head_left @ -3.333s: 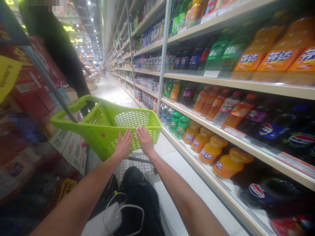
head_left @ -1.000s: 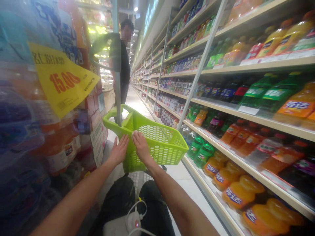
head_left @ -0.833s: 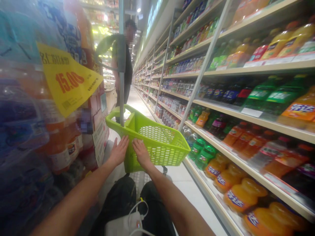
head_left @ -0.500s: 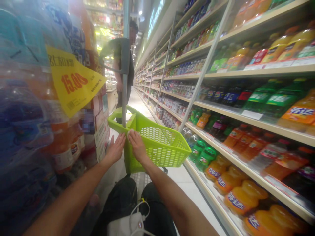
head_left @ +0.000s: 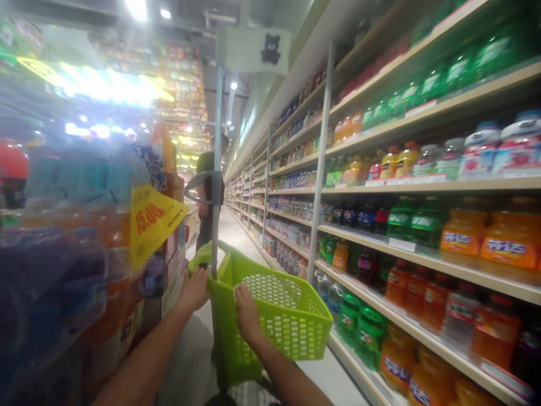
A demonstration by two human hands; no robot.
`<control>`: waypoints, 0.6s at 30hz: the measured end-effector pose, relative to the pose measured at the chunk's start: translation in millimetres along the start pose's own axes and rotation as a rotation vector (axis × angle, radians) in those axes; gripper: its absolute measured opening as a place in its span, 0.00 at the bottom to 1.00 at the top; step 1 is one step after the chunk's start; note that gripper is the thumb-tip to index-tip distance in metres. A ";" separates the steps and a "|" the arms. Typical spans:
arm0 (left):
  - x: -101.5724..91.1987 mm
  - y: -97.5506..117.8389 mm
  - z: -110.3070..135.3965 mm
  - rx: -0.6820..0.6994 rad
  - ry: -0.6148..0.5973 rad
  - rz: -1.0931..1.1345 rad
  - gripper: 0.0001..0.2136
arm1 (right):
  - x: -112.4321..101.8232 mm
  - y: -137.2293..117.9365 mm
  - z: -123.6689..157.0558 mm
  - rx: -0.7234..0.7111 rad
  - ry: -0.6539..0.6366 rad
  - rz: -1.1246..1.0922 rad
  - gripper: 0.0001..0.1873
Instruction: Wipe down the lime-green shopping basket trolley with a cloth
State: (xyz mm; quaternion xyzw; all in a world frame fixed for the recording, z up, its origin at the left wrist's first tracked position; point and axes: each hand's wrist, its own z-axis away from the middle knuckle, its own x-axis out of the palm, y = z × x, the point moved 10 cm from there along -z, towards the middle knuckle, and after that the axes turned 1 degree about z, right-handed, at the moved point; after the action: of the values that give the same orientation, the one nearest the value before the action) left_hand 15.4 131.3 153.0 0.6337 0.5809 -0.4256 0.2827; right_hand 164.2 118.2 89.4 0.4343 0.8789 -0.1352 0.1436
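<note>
A lime-green shopping basket cart with perforated sides stands in front of me, and its basket looks empty. A grey upright pole rises from its near end, carrying a dark grey handle. My left hand is closed over the basket's rim, just left of the pole. Right of the pole, my right hand grips the basket's near side rim with bent fingers. The undersides of the fingers are hidden on both hands.
Shelves of bottled drinks line the right side. Stacked bottle packs with a yellow price sign crowd the left. Ahead in the aisle stands a person in dark clothes. A white flag with a bear tops the pole.
My view has tilted up, so cart and hands sit lower. My left hand has gone from flat fingers beside the pole to the left rim. My right hand has shifted right along the edge.
</note>
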 end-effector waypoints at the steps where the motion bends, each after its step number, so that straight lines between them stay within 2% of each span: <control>1: -4.3 1.5 1.9 -0.005 0.024 0.004 0.23 | 1.1 2.7 0.6 -0.001 0.029 0.001 0.30; 5: -23.0 16.4 20.2 0.004 0.080 0.056 0.16 | 2.2 17.3 19.2 0.054 0.167 0.049 0.33; 9: -34.7 31.9 34.2 0.007 0.028 0.077 0.13 | 5.0 38.0 30.7 0.140 0.144 0.018 0.33; 14: -46.4 46.5 34.8 0.039 0.021 0.110 0.14 | -6.1 64.1 10.8 0.263 0.078 -0.037 0.25; 16: -50.5 51.3 33.6 0.042 0.021 0.114 0.13 | -16.2 62.0 -1.5 0.268 0.063 -0.056 0.23; 18: -55.7 58.1 32.8 0.058 0.037 0.121 0.11 | -26.7 49.4 -12.2 0.245 0.048 -0.084 0.24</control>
State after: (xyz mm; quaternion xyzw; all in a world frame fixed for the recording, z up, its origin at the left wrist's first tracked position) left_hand 67.3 66.2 177.8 0.6834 0.5341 -0.4123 0.2788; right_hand 217.7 132.2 105.0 0.4147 0.8763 -0.2369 0.0629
